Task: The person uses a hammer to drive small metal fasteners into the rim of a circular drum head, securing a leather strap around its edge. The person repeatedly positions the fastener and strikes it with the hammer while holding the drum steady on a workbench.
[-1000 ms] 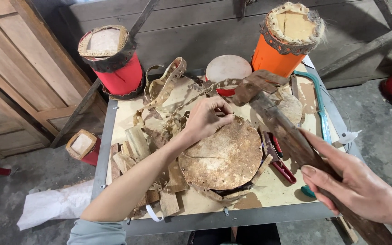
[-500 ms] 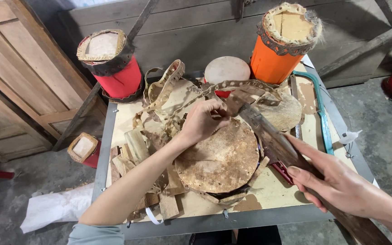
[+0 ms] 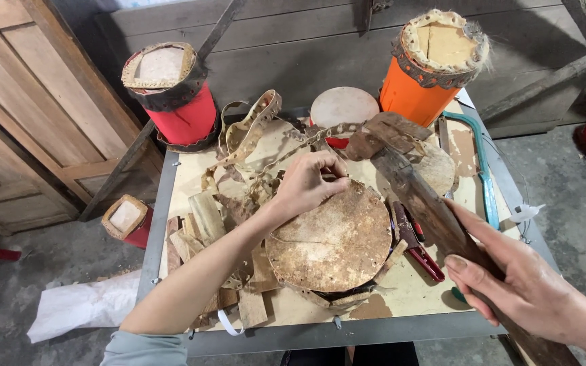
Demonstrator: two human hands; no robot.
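My left hand point(image 3: 310, 183) rests on the far rim of a round, brown, weathered drum skin point(image 3: 334, 240) lying flat on the table, fingers pinched on a strip of hide lacing point(image 3: 320, 139) at that rim. My right hand point(image 3: 520, 285) grips the near end of a long dark wooden stick point(image 3: 422, 203), which runs diagonally from the table's front right corner toward the lacing, along the drum skin's right side.
A red drum point(image 3: 171, 95) and an orange drum point(image 3: 428, 68) stand at the table's back corners, a small white-topped drum point(image 3: 344, 108) between them. Hide scraps point(image 3: 205, 224), red-handled pliers point(image 3: 415, 247) and a teal hacksaw point(image 3: 486, 176) lie on the table point(image 3: 306, 335). Another small drum point(image 3: 127, 218) sits on the floor, left.
My right hand has shifted left along the stick and closed round it more firmly. My left hand stays at the drum skin's far rim, fingers working the lacing slightly.
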